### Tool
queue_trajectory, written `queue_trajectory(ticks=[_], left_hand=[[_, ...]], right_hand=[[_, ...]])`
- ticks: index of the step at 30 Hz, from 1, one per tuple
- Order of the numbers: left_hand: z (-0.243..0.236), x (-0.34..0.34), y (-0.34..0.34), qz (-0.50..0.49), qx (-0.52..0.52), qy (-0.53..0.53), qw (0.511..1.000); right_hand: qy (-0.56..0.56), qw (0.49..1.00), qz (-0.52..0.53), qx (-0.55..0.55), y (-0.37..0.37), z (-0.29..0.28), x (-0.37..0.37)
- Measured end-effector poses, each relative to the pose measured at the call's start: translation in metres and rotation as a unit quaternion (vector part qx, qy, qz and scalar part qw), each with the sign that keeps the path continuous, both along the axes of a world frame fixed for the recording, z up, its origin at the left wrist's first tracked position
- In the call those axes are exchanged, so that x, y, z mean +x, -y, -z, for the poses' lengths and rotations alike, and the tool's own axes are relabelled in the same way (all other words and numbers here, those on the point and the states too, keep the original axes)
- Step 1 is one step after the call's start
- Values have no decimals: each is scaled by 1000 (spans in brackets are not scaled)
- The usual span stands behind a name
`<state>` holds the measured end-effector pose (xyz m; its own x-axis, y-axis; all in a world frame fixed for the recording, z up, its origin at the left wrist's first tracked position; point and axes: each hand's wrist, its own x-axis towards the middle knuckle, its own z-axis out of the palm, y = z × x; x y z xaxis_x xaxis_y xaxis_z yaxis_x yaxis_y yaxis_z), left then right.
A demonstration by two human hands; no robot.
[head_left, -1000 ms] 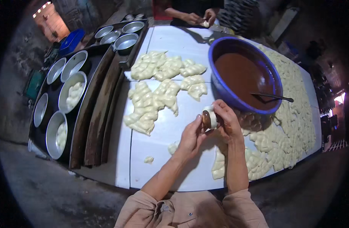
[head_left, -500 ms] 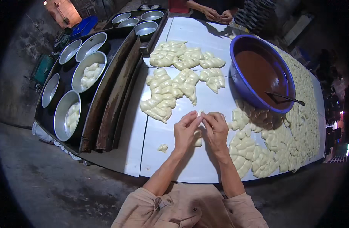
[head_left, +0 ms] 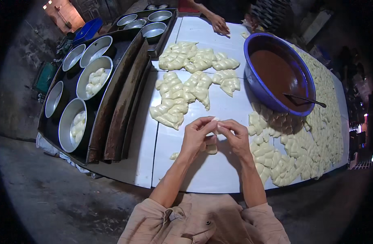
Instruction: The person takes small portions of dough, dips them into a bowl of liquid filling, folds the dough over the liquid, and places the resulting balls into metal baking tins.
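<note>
My left hand (head_left: 196, 137) and my right hand (head_left: 238, 137) meet above the white table, thumbs and fingertips pinched together. Between them is a small piece of pale dough (head_left: 215, 120), mostly covered by the fingers. Another dough piece (head_left: 212, 149) shows under my hands, partly hidden by the left fingers. A little dough scrap (head_left: 174, 155) lies left of my left wrist. Ahead of my hands, joined lumps of glossy dough (head_left: 170, 101) spread over the table, and more dough (head_left: 292, 164) covers the right side.
A blue bowl (head_left: 257, 81) of brown filling (head_left: 272, 67) stands on the right, a dark-handled spoon (head_left: 305, 100) in it. On the left, a dark tray (head_left: 120, 36) holds round metal tins (head_left: 81, 83), two containing dough. Across the table, a co-worker's hand (head_left: 220, 25) rests near the edge.
My fingers have shifted their pinch on the dough, and my right hand has turned slightly outward. The co-worker's hands, together before, have moved apart.
</note>
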<state>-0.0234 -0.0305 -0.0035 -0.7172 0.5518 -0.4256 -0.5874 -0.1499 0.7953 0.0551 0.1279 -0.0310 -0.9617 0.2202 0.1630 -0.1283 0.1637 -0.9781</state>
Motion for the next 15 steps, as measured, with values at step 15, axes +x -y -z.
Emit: queue_trajectory(ticks=[15], left_hand=[[13, 13, 4, 46, 46, 21, 998]], right_hand=[[-19, 972, 233, -2, 36, -1, -2]])
